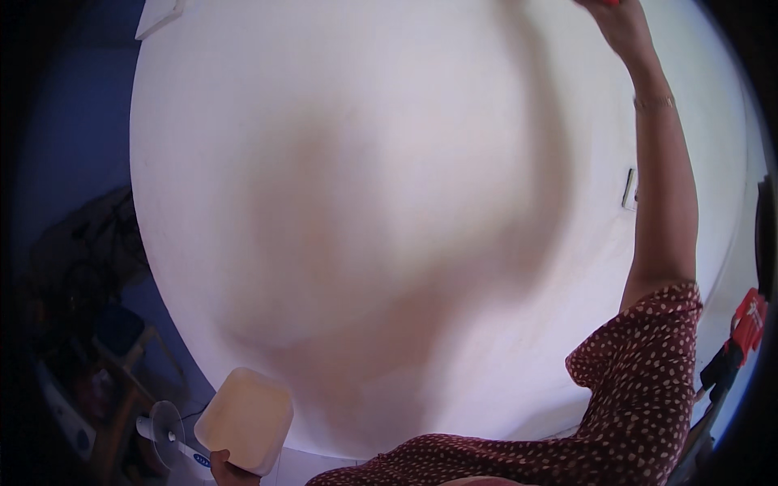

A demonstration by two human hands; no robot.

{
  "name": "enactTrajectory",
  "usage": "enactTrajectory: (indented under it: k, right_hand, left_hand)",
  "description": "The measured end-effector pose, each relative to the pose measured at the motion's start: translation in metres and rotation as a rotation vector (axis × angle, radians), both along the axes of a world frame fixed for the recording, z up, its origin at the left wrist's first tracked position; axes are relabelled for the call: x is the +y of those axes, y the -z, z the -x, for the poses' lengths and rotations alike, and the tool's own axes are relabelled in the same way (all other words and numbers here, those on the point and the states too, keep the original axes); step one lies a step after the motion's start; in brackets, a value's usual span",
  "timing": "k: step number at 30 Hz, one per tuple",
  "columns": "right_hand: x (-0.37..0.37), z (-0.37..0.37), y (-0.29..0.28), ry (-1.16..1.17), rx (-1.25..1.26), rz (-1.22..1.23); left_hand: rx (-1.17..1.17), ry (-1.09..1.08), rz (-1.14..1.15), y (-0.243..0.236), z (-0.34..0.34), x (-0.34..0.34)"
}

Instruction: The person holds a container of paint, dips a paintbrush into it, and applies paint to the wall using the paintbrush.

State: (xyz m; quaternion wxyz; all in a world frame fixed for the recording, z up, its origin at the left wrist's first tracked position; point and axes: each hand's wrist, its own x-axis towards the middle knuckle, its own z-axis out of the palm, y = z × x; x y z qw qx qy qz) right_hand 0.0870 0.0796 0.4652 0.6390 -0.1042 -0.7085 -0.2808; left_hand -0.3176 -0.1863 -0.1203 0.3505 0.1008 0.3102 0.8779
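Observation:
My left hand [232,470] grips the lower edge of a cream-coloured, rounded square plastic tub [247,417] at the lower left. The tub is tilted, and its thumb-side edge shows over the rim. My right arm is raised high along the right side of a white wall [389,202]. At the top edge my right hand [622,28] is partly cut off, with a bit of a red thing [609,2] in it. The fingers and most of that red thing lie outside the picture.
A wall switch plate [628,190] sits beside my right forearm. At the lower left are a fan [168,433] and a chair [134,340], with a bicycle [89,259] in the dark behind. A person in a red shirt [749,320] is at the far right.

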Motion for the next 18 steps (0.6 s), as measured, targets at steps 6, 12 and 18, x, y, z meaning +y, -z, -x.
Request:
enactTrajectory:
  k: [6, 12, 18]
  right_hand:
    - [0.048, -0.028, -0.034, 0.042, 0.098, 0.139]
    - [-0.056, -0.05, 0.059, 0.278, -0.435, 0.534]
    - [-0.048, -0.07, 0.002, 0.135, -0.25, 0.298]
  left_hand:
    - [-0.06, 0.051, -0.033, -0.01, 0.005, 0.005]
    - [-0.047, 0.083, -0.044, -0.05, -0.004, 0.011]
    - [-0.056, 0.088, -0.019, -0.051, -0.006, 0.02]
